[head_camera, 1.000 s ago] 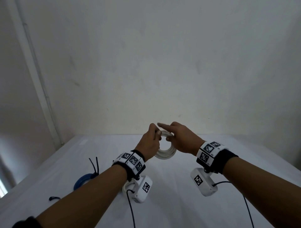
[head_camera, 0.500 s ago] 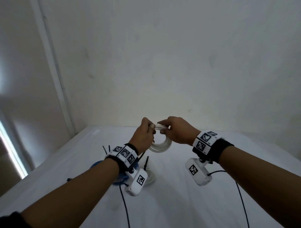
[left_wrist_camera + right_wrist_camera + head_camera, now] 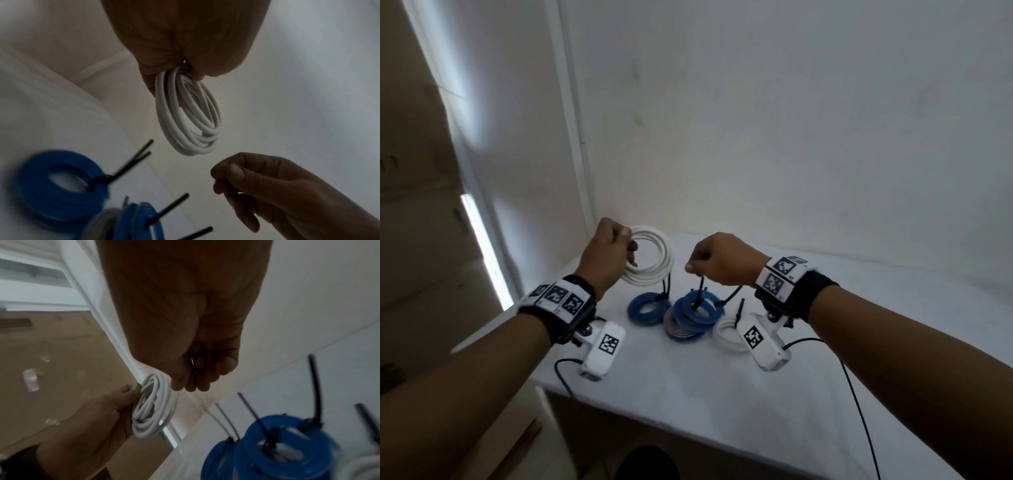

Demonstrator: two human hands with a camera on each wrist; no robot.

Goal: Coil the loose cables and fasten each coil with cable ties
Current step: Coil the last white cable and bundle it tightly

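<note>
Our left hand (image 3: pixel 608 255) grips the white cable coil (image 3: pixel 650 256) in the air, its loops pinched together. Our right hand (image 3: pixel 717 259), just beside it, pinches a black cable tie (image 3: pixel 700 291). We judge the tie should go through the ring and around every loop, with the left grip firm so nothing springs loose. Below both hands, tied blue coils (image 3: pixel 695 310) rest on the white tabletop (image 3: pixel 722 394); beyond stands a bare wall (image 3: pixel 791 120).

Both forearms reach forward, wrists banded. The left hand (image 3: pixel 607 253), raised at ten o'clock, grips a white cable coil (image 3: pixel 654 255); the right hand (image 3: pixel 717 260), at two o'clock, is curled, fingertips pinching downward.
</note>
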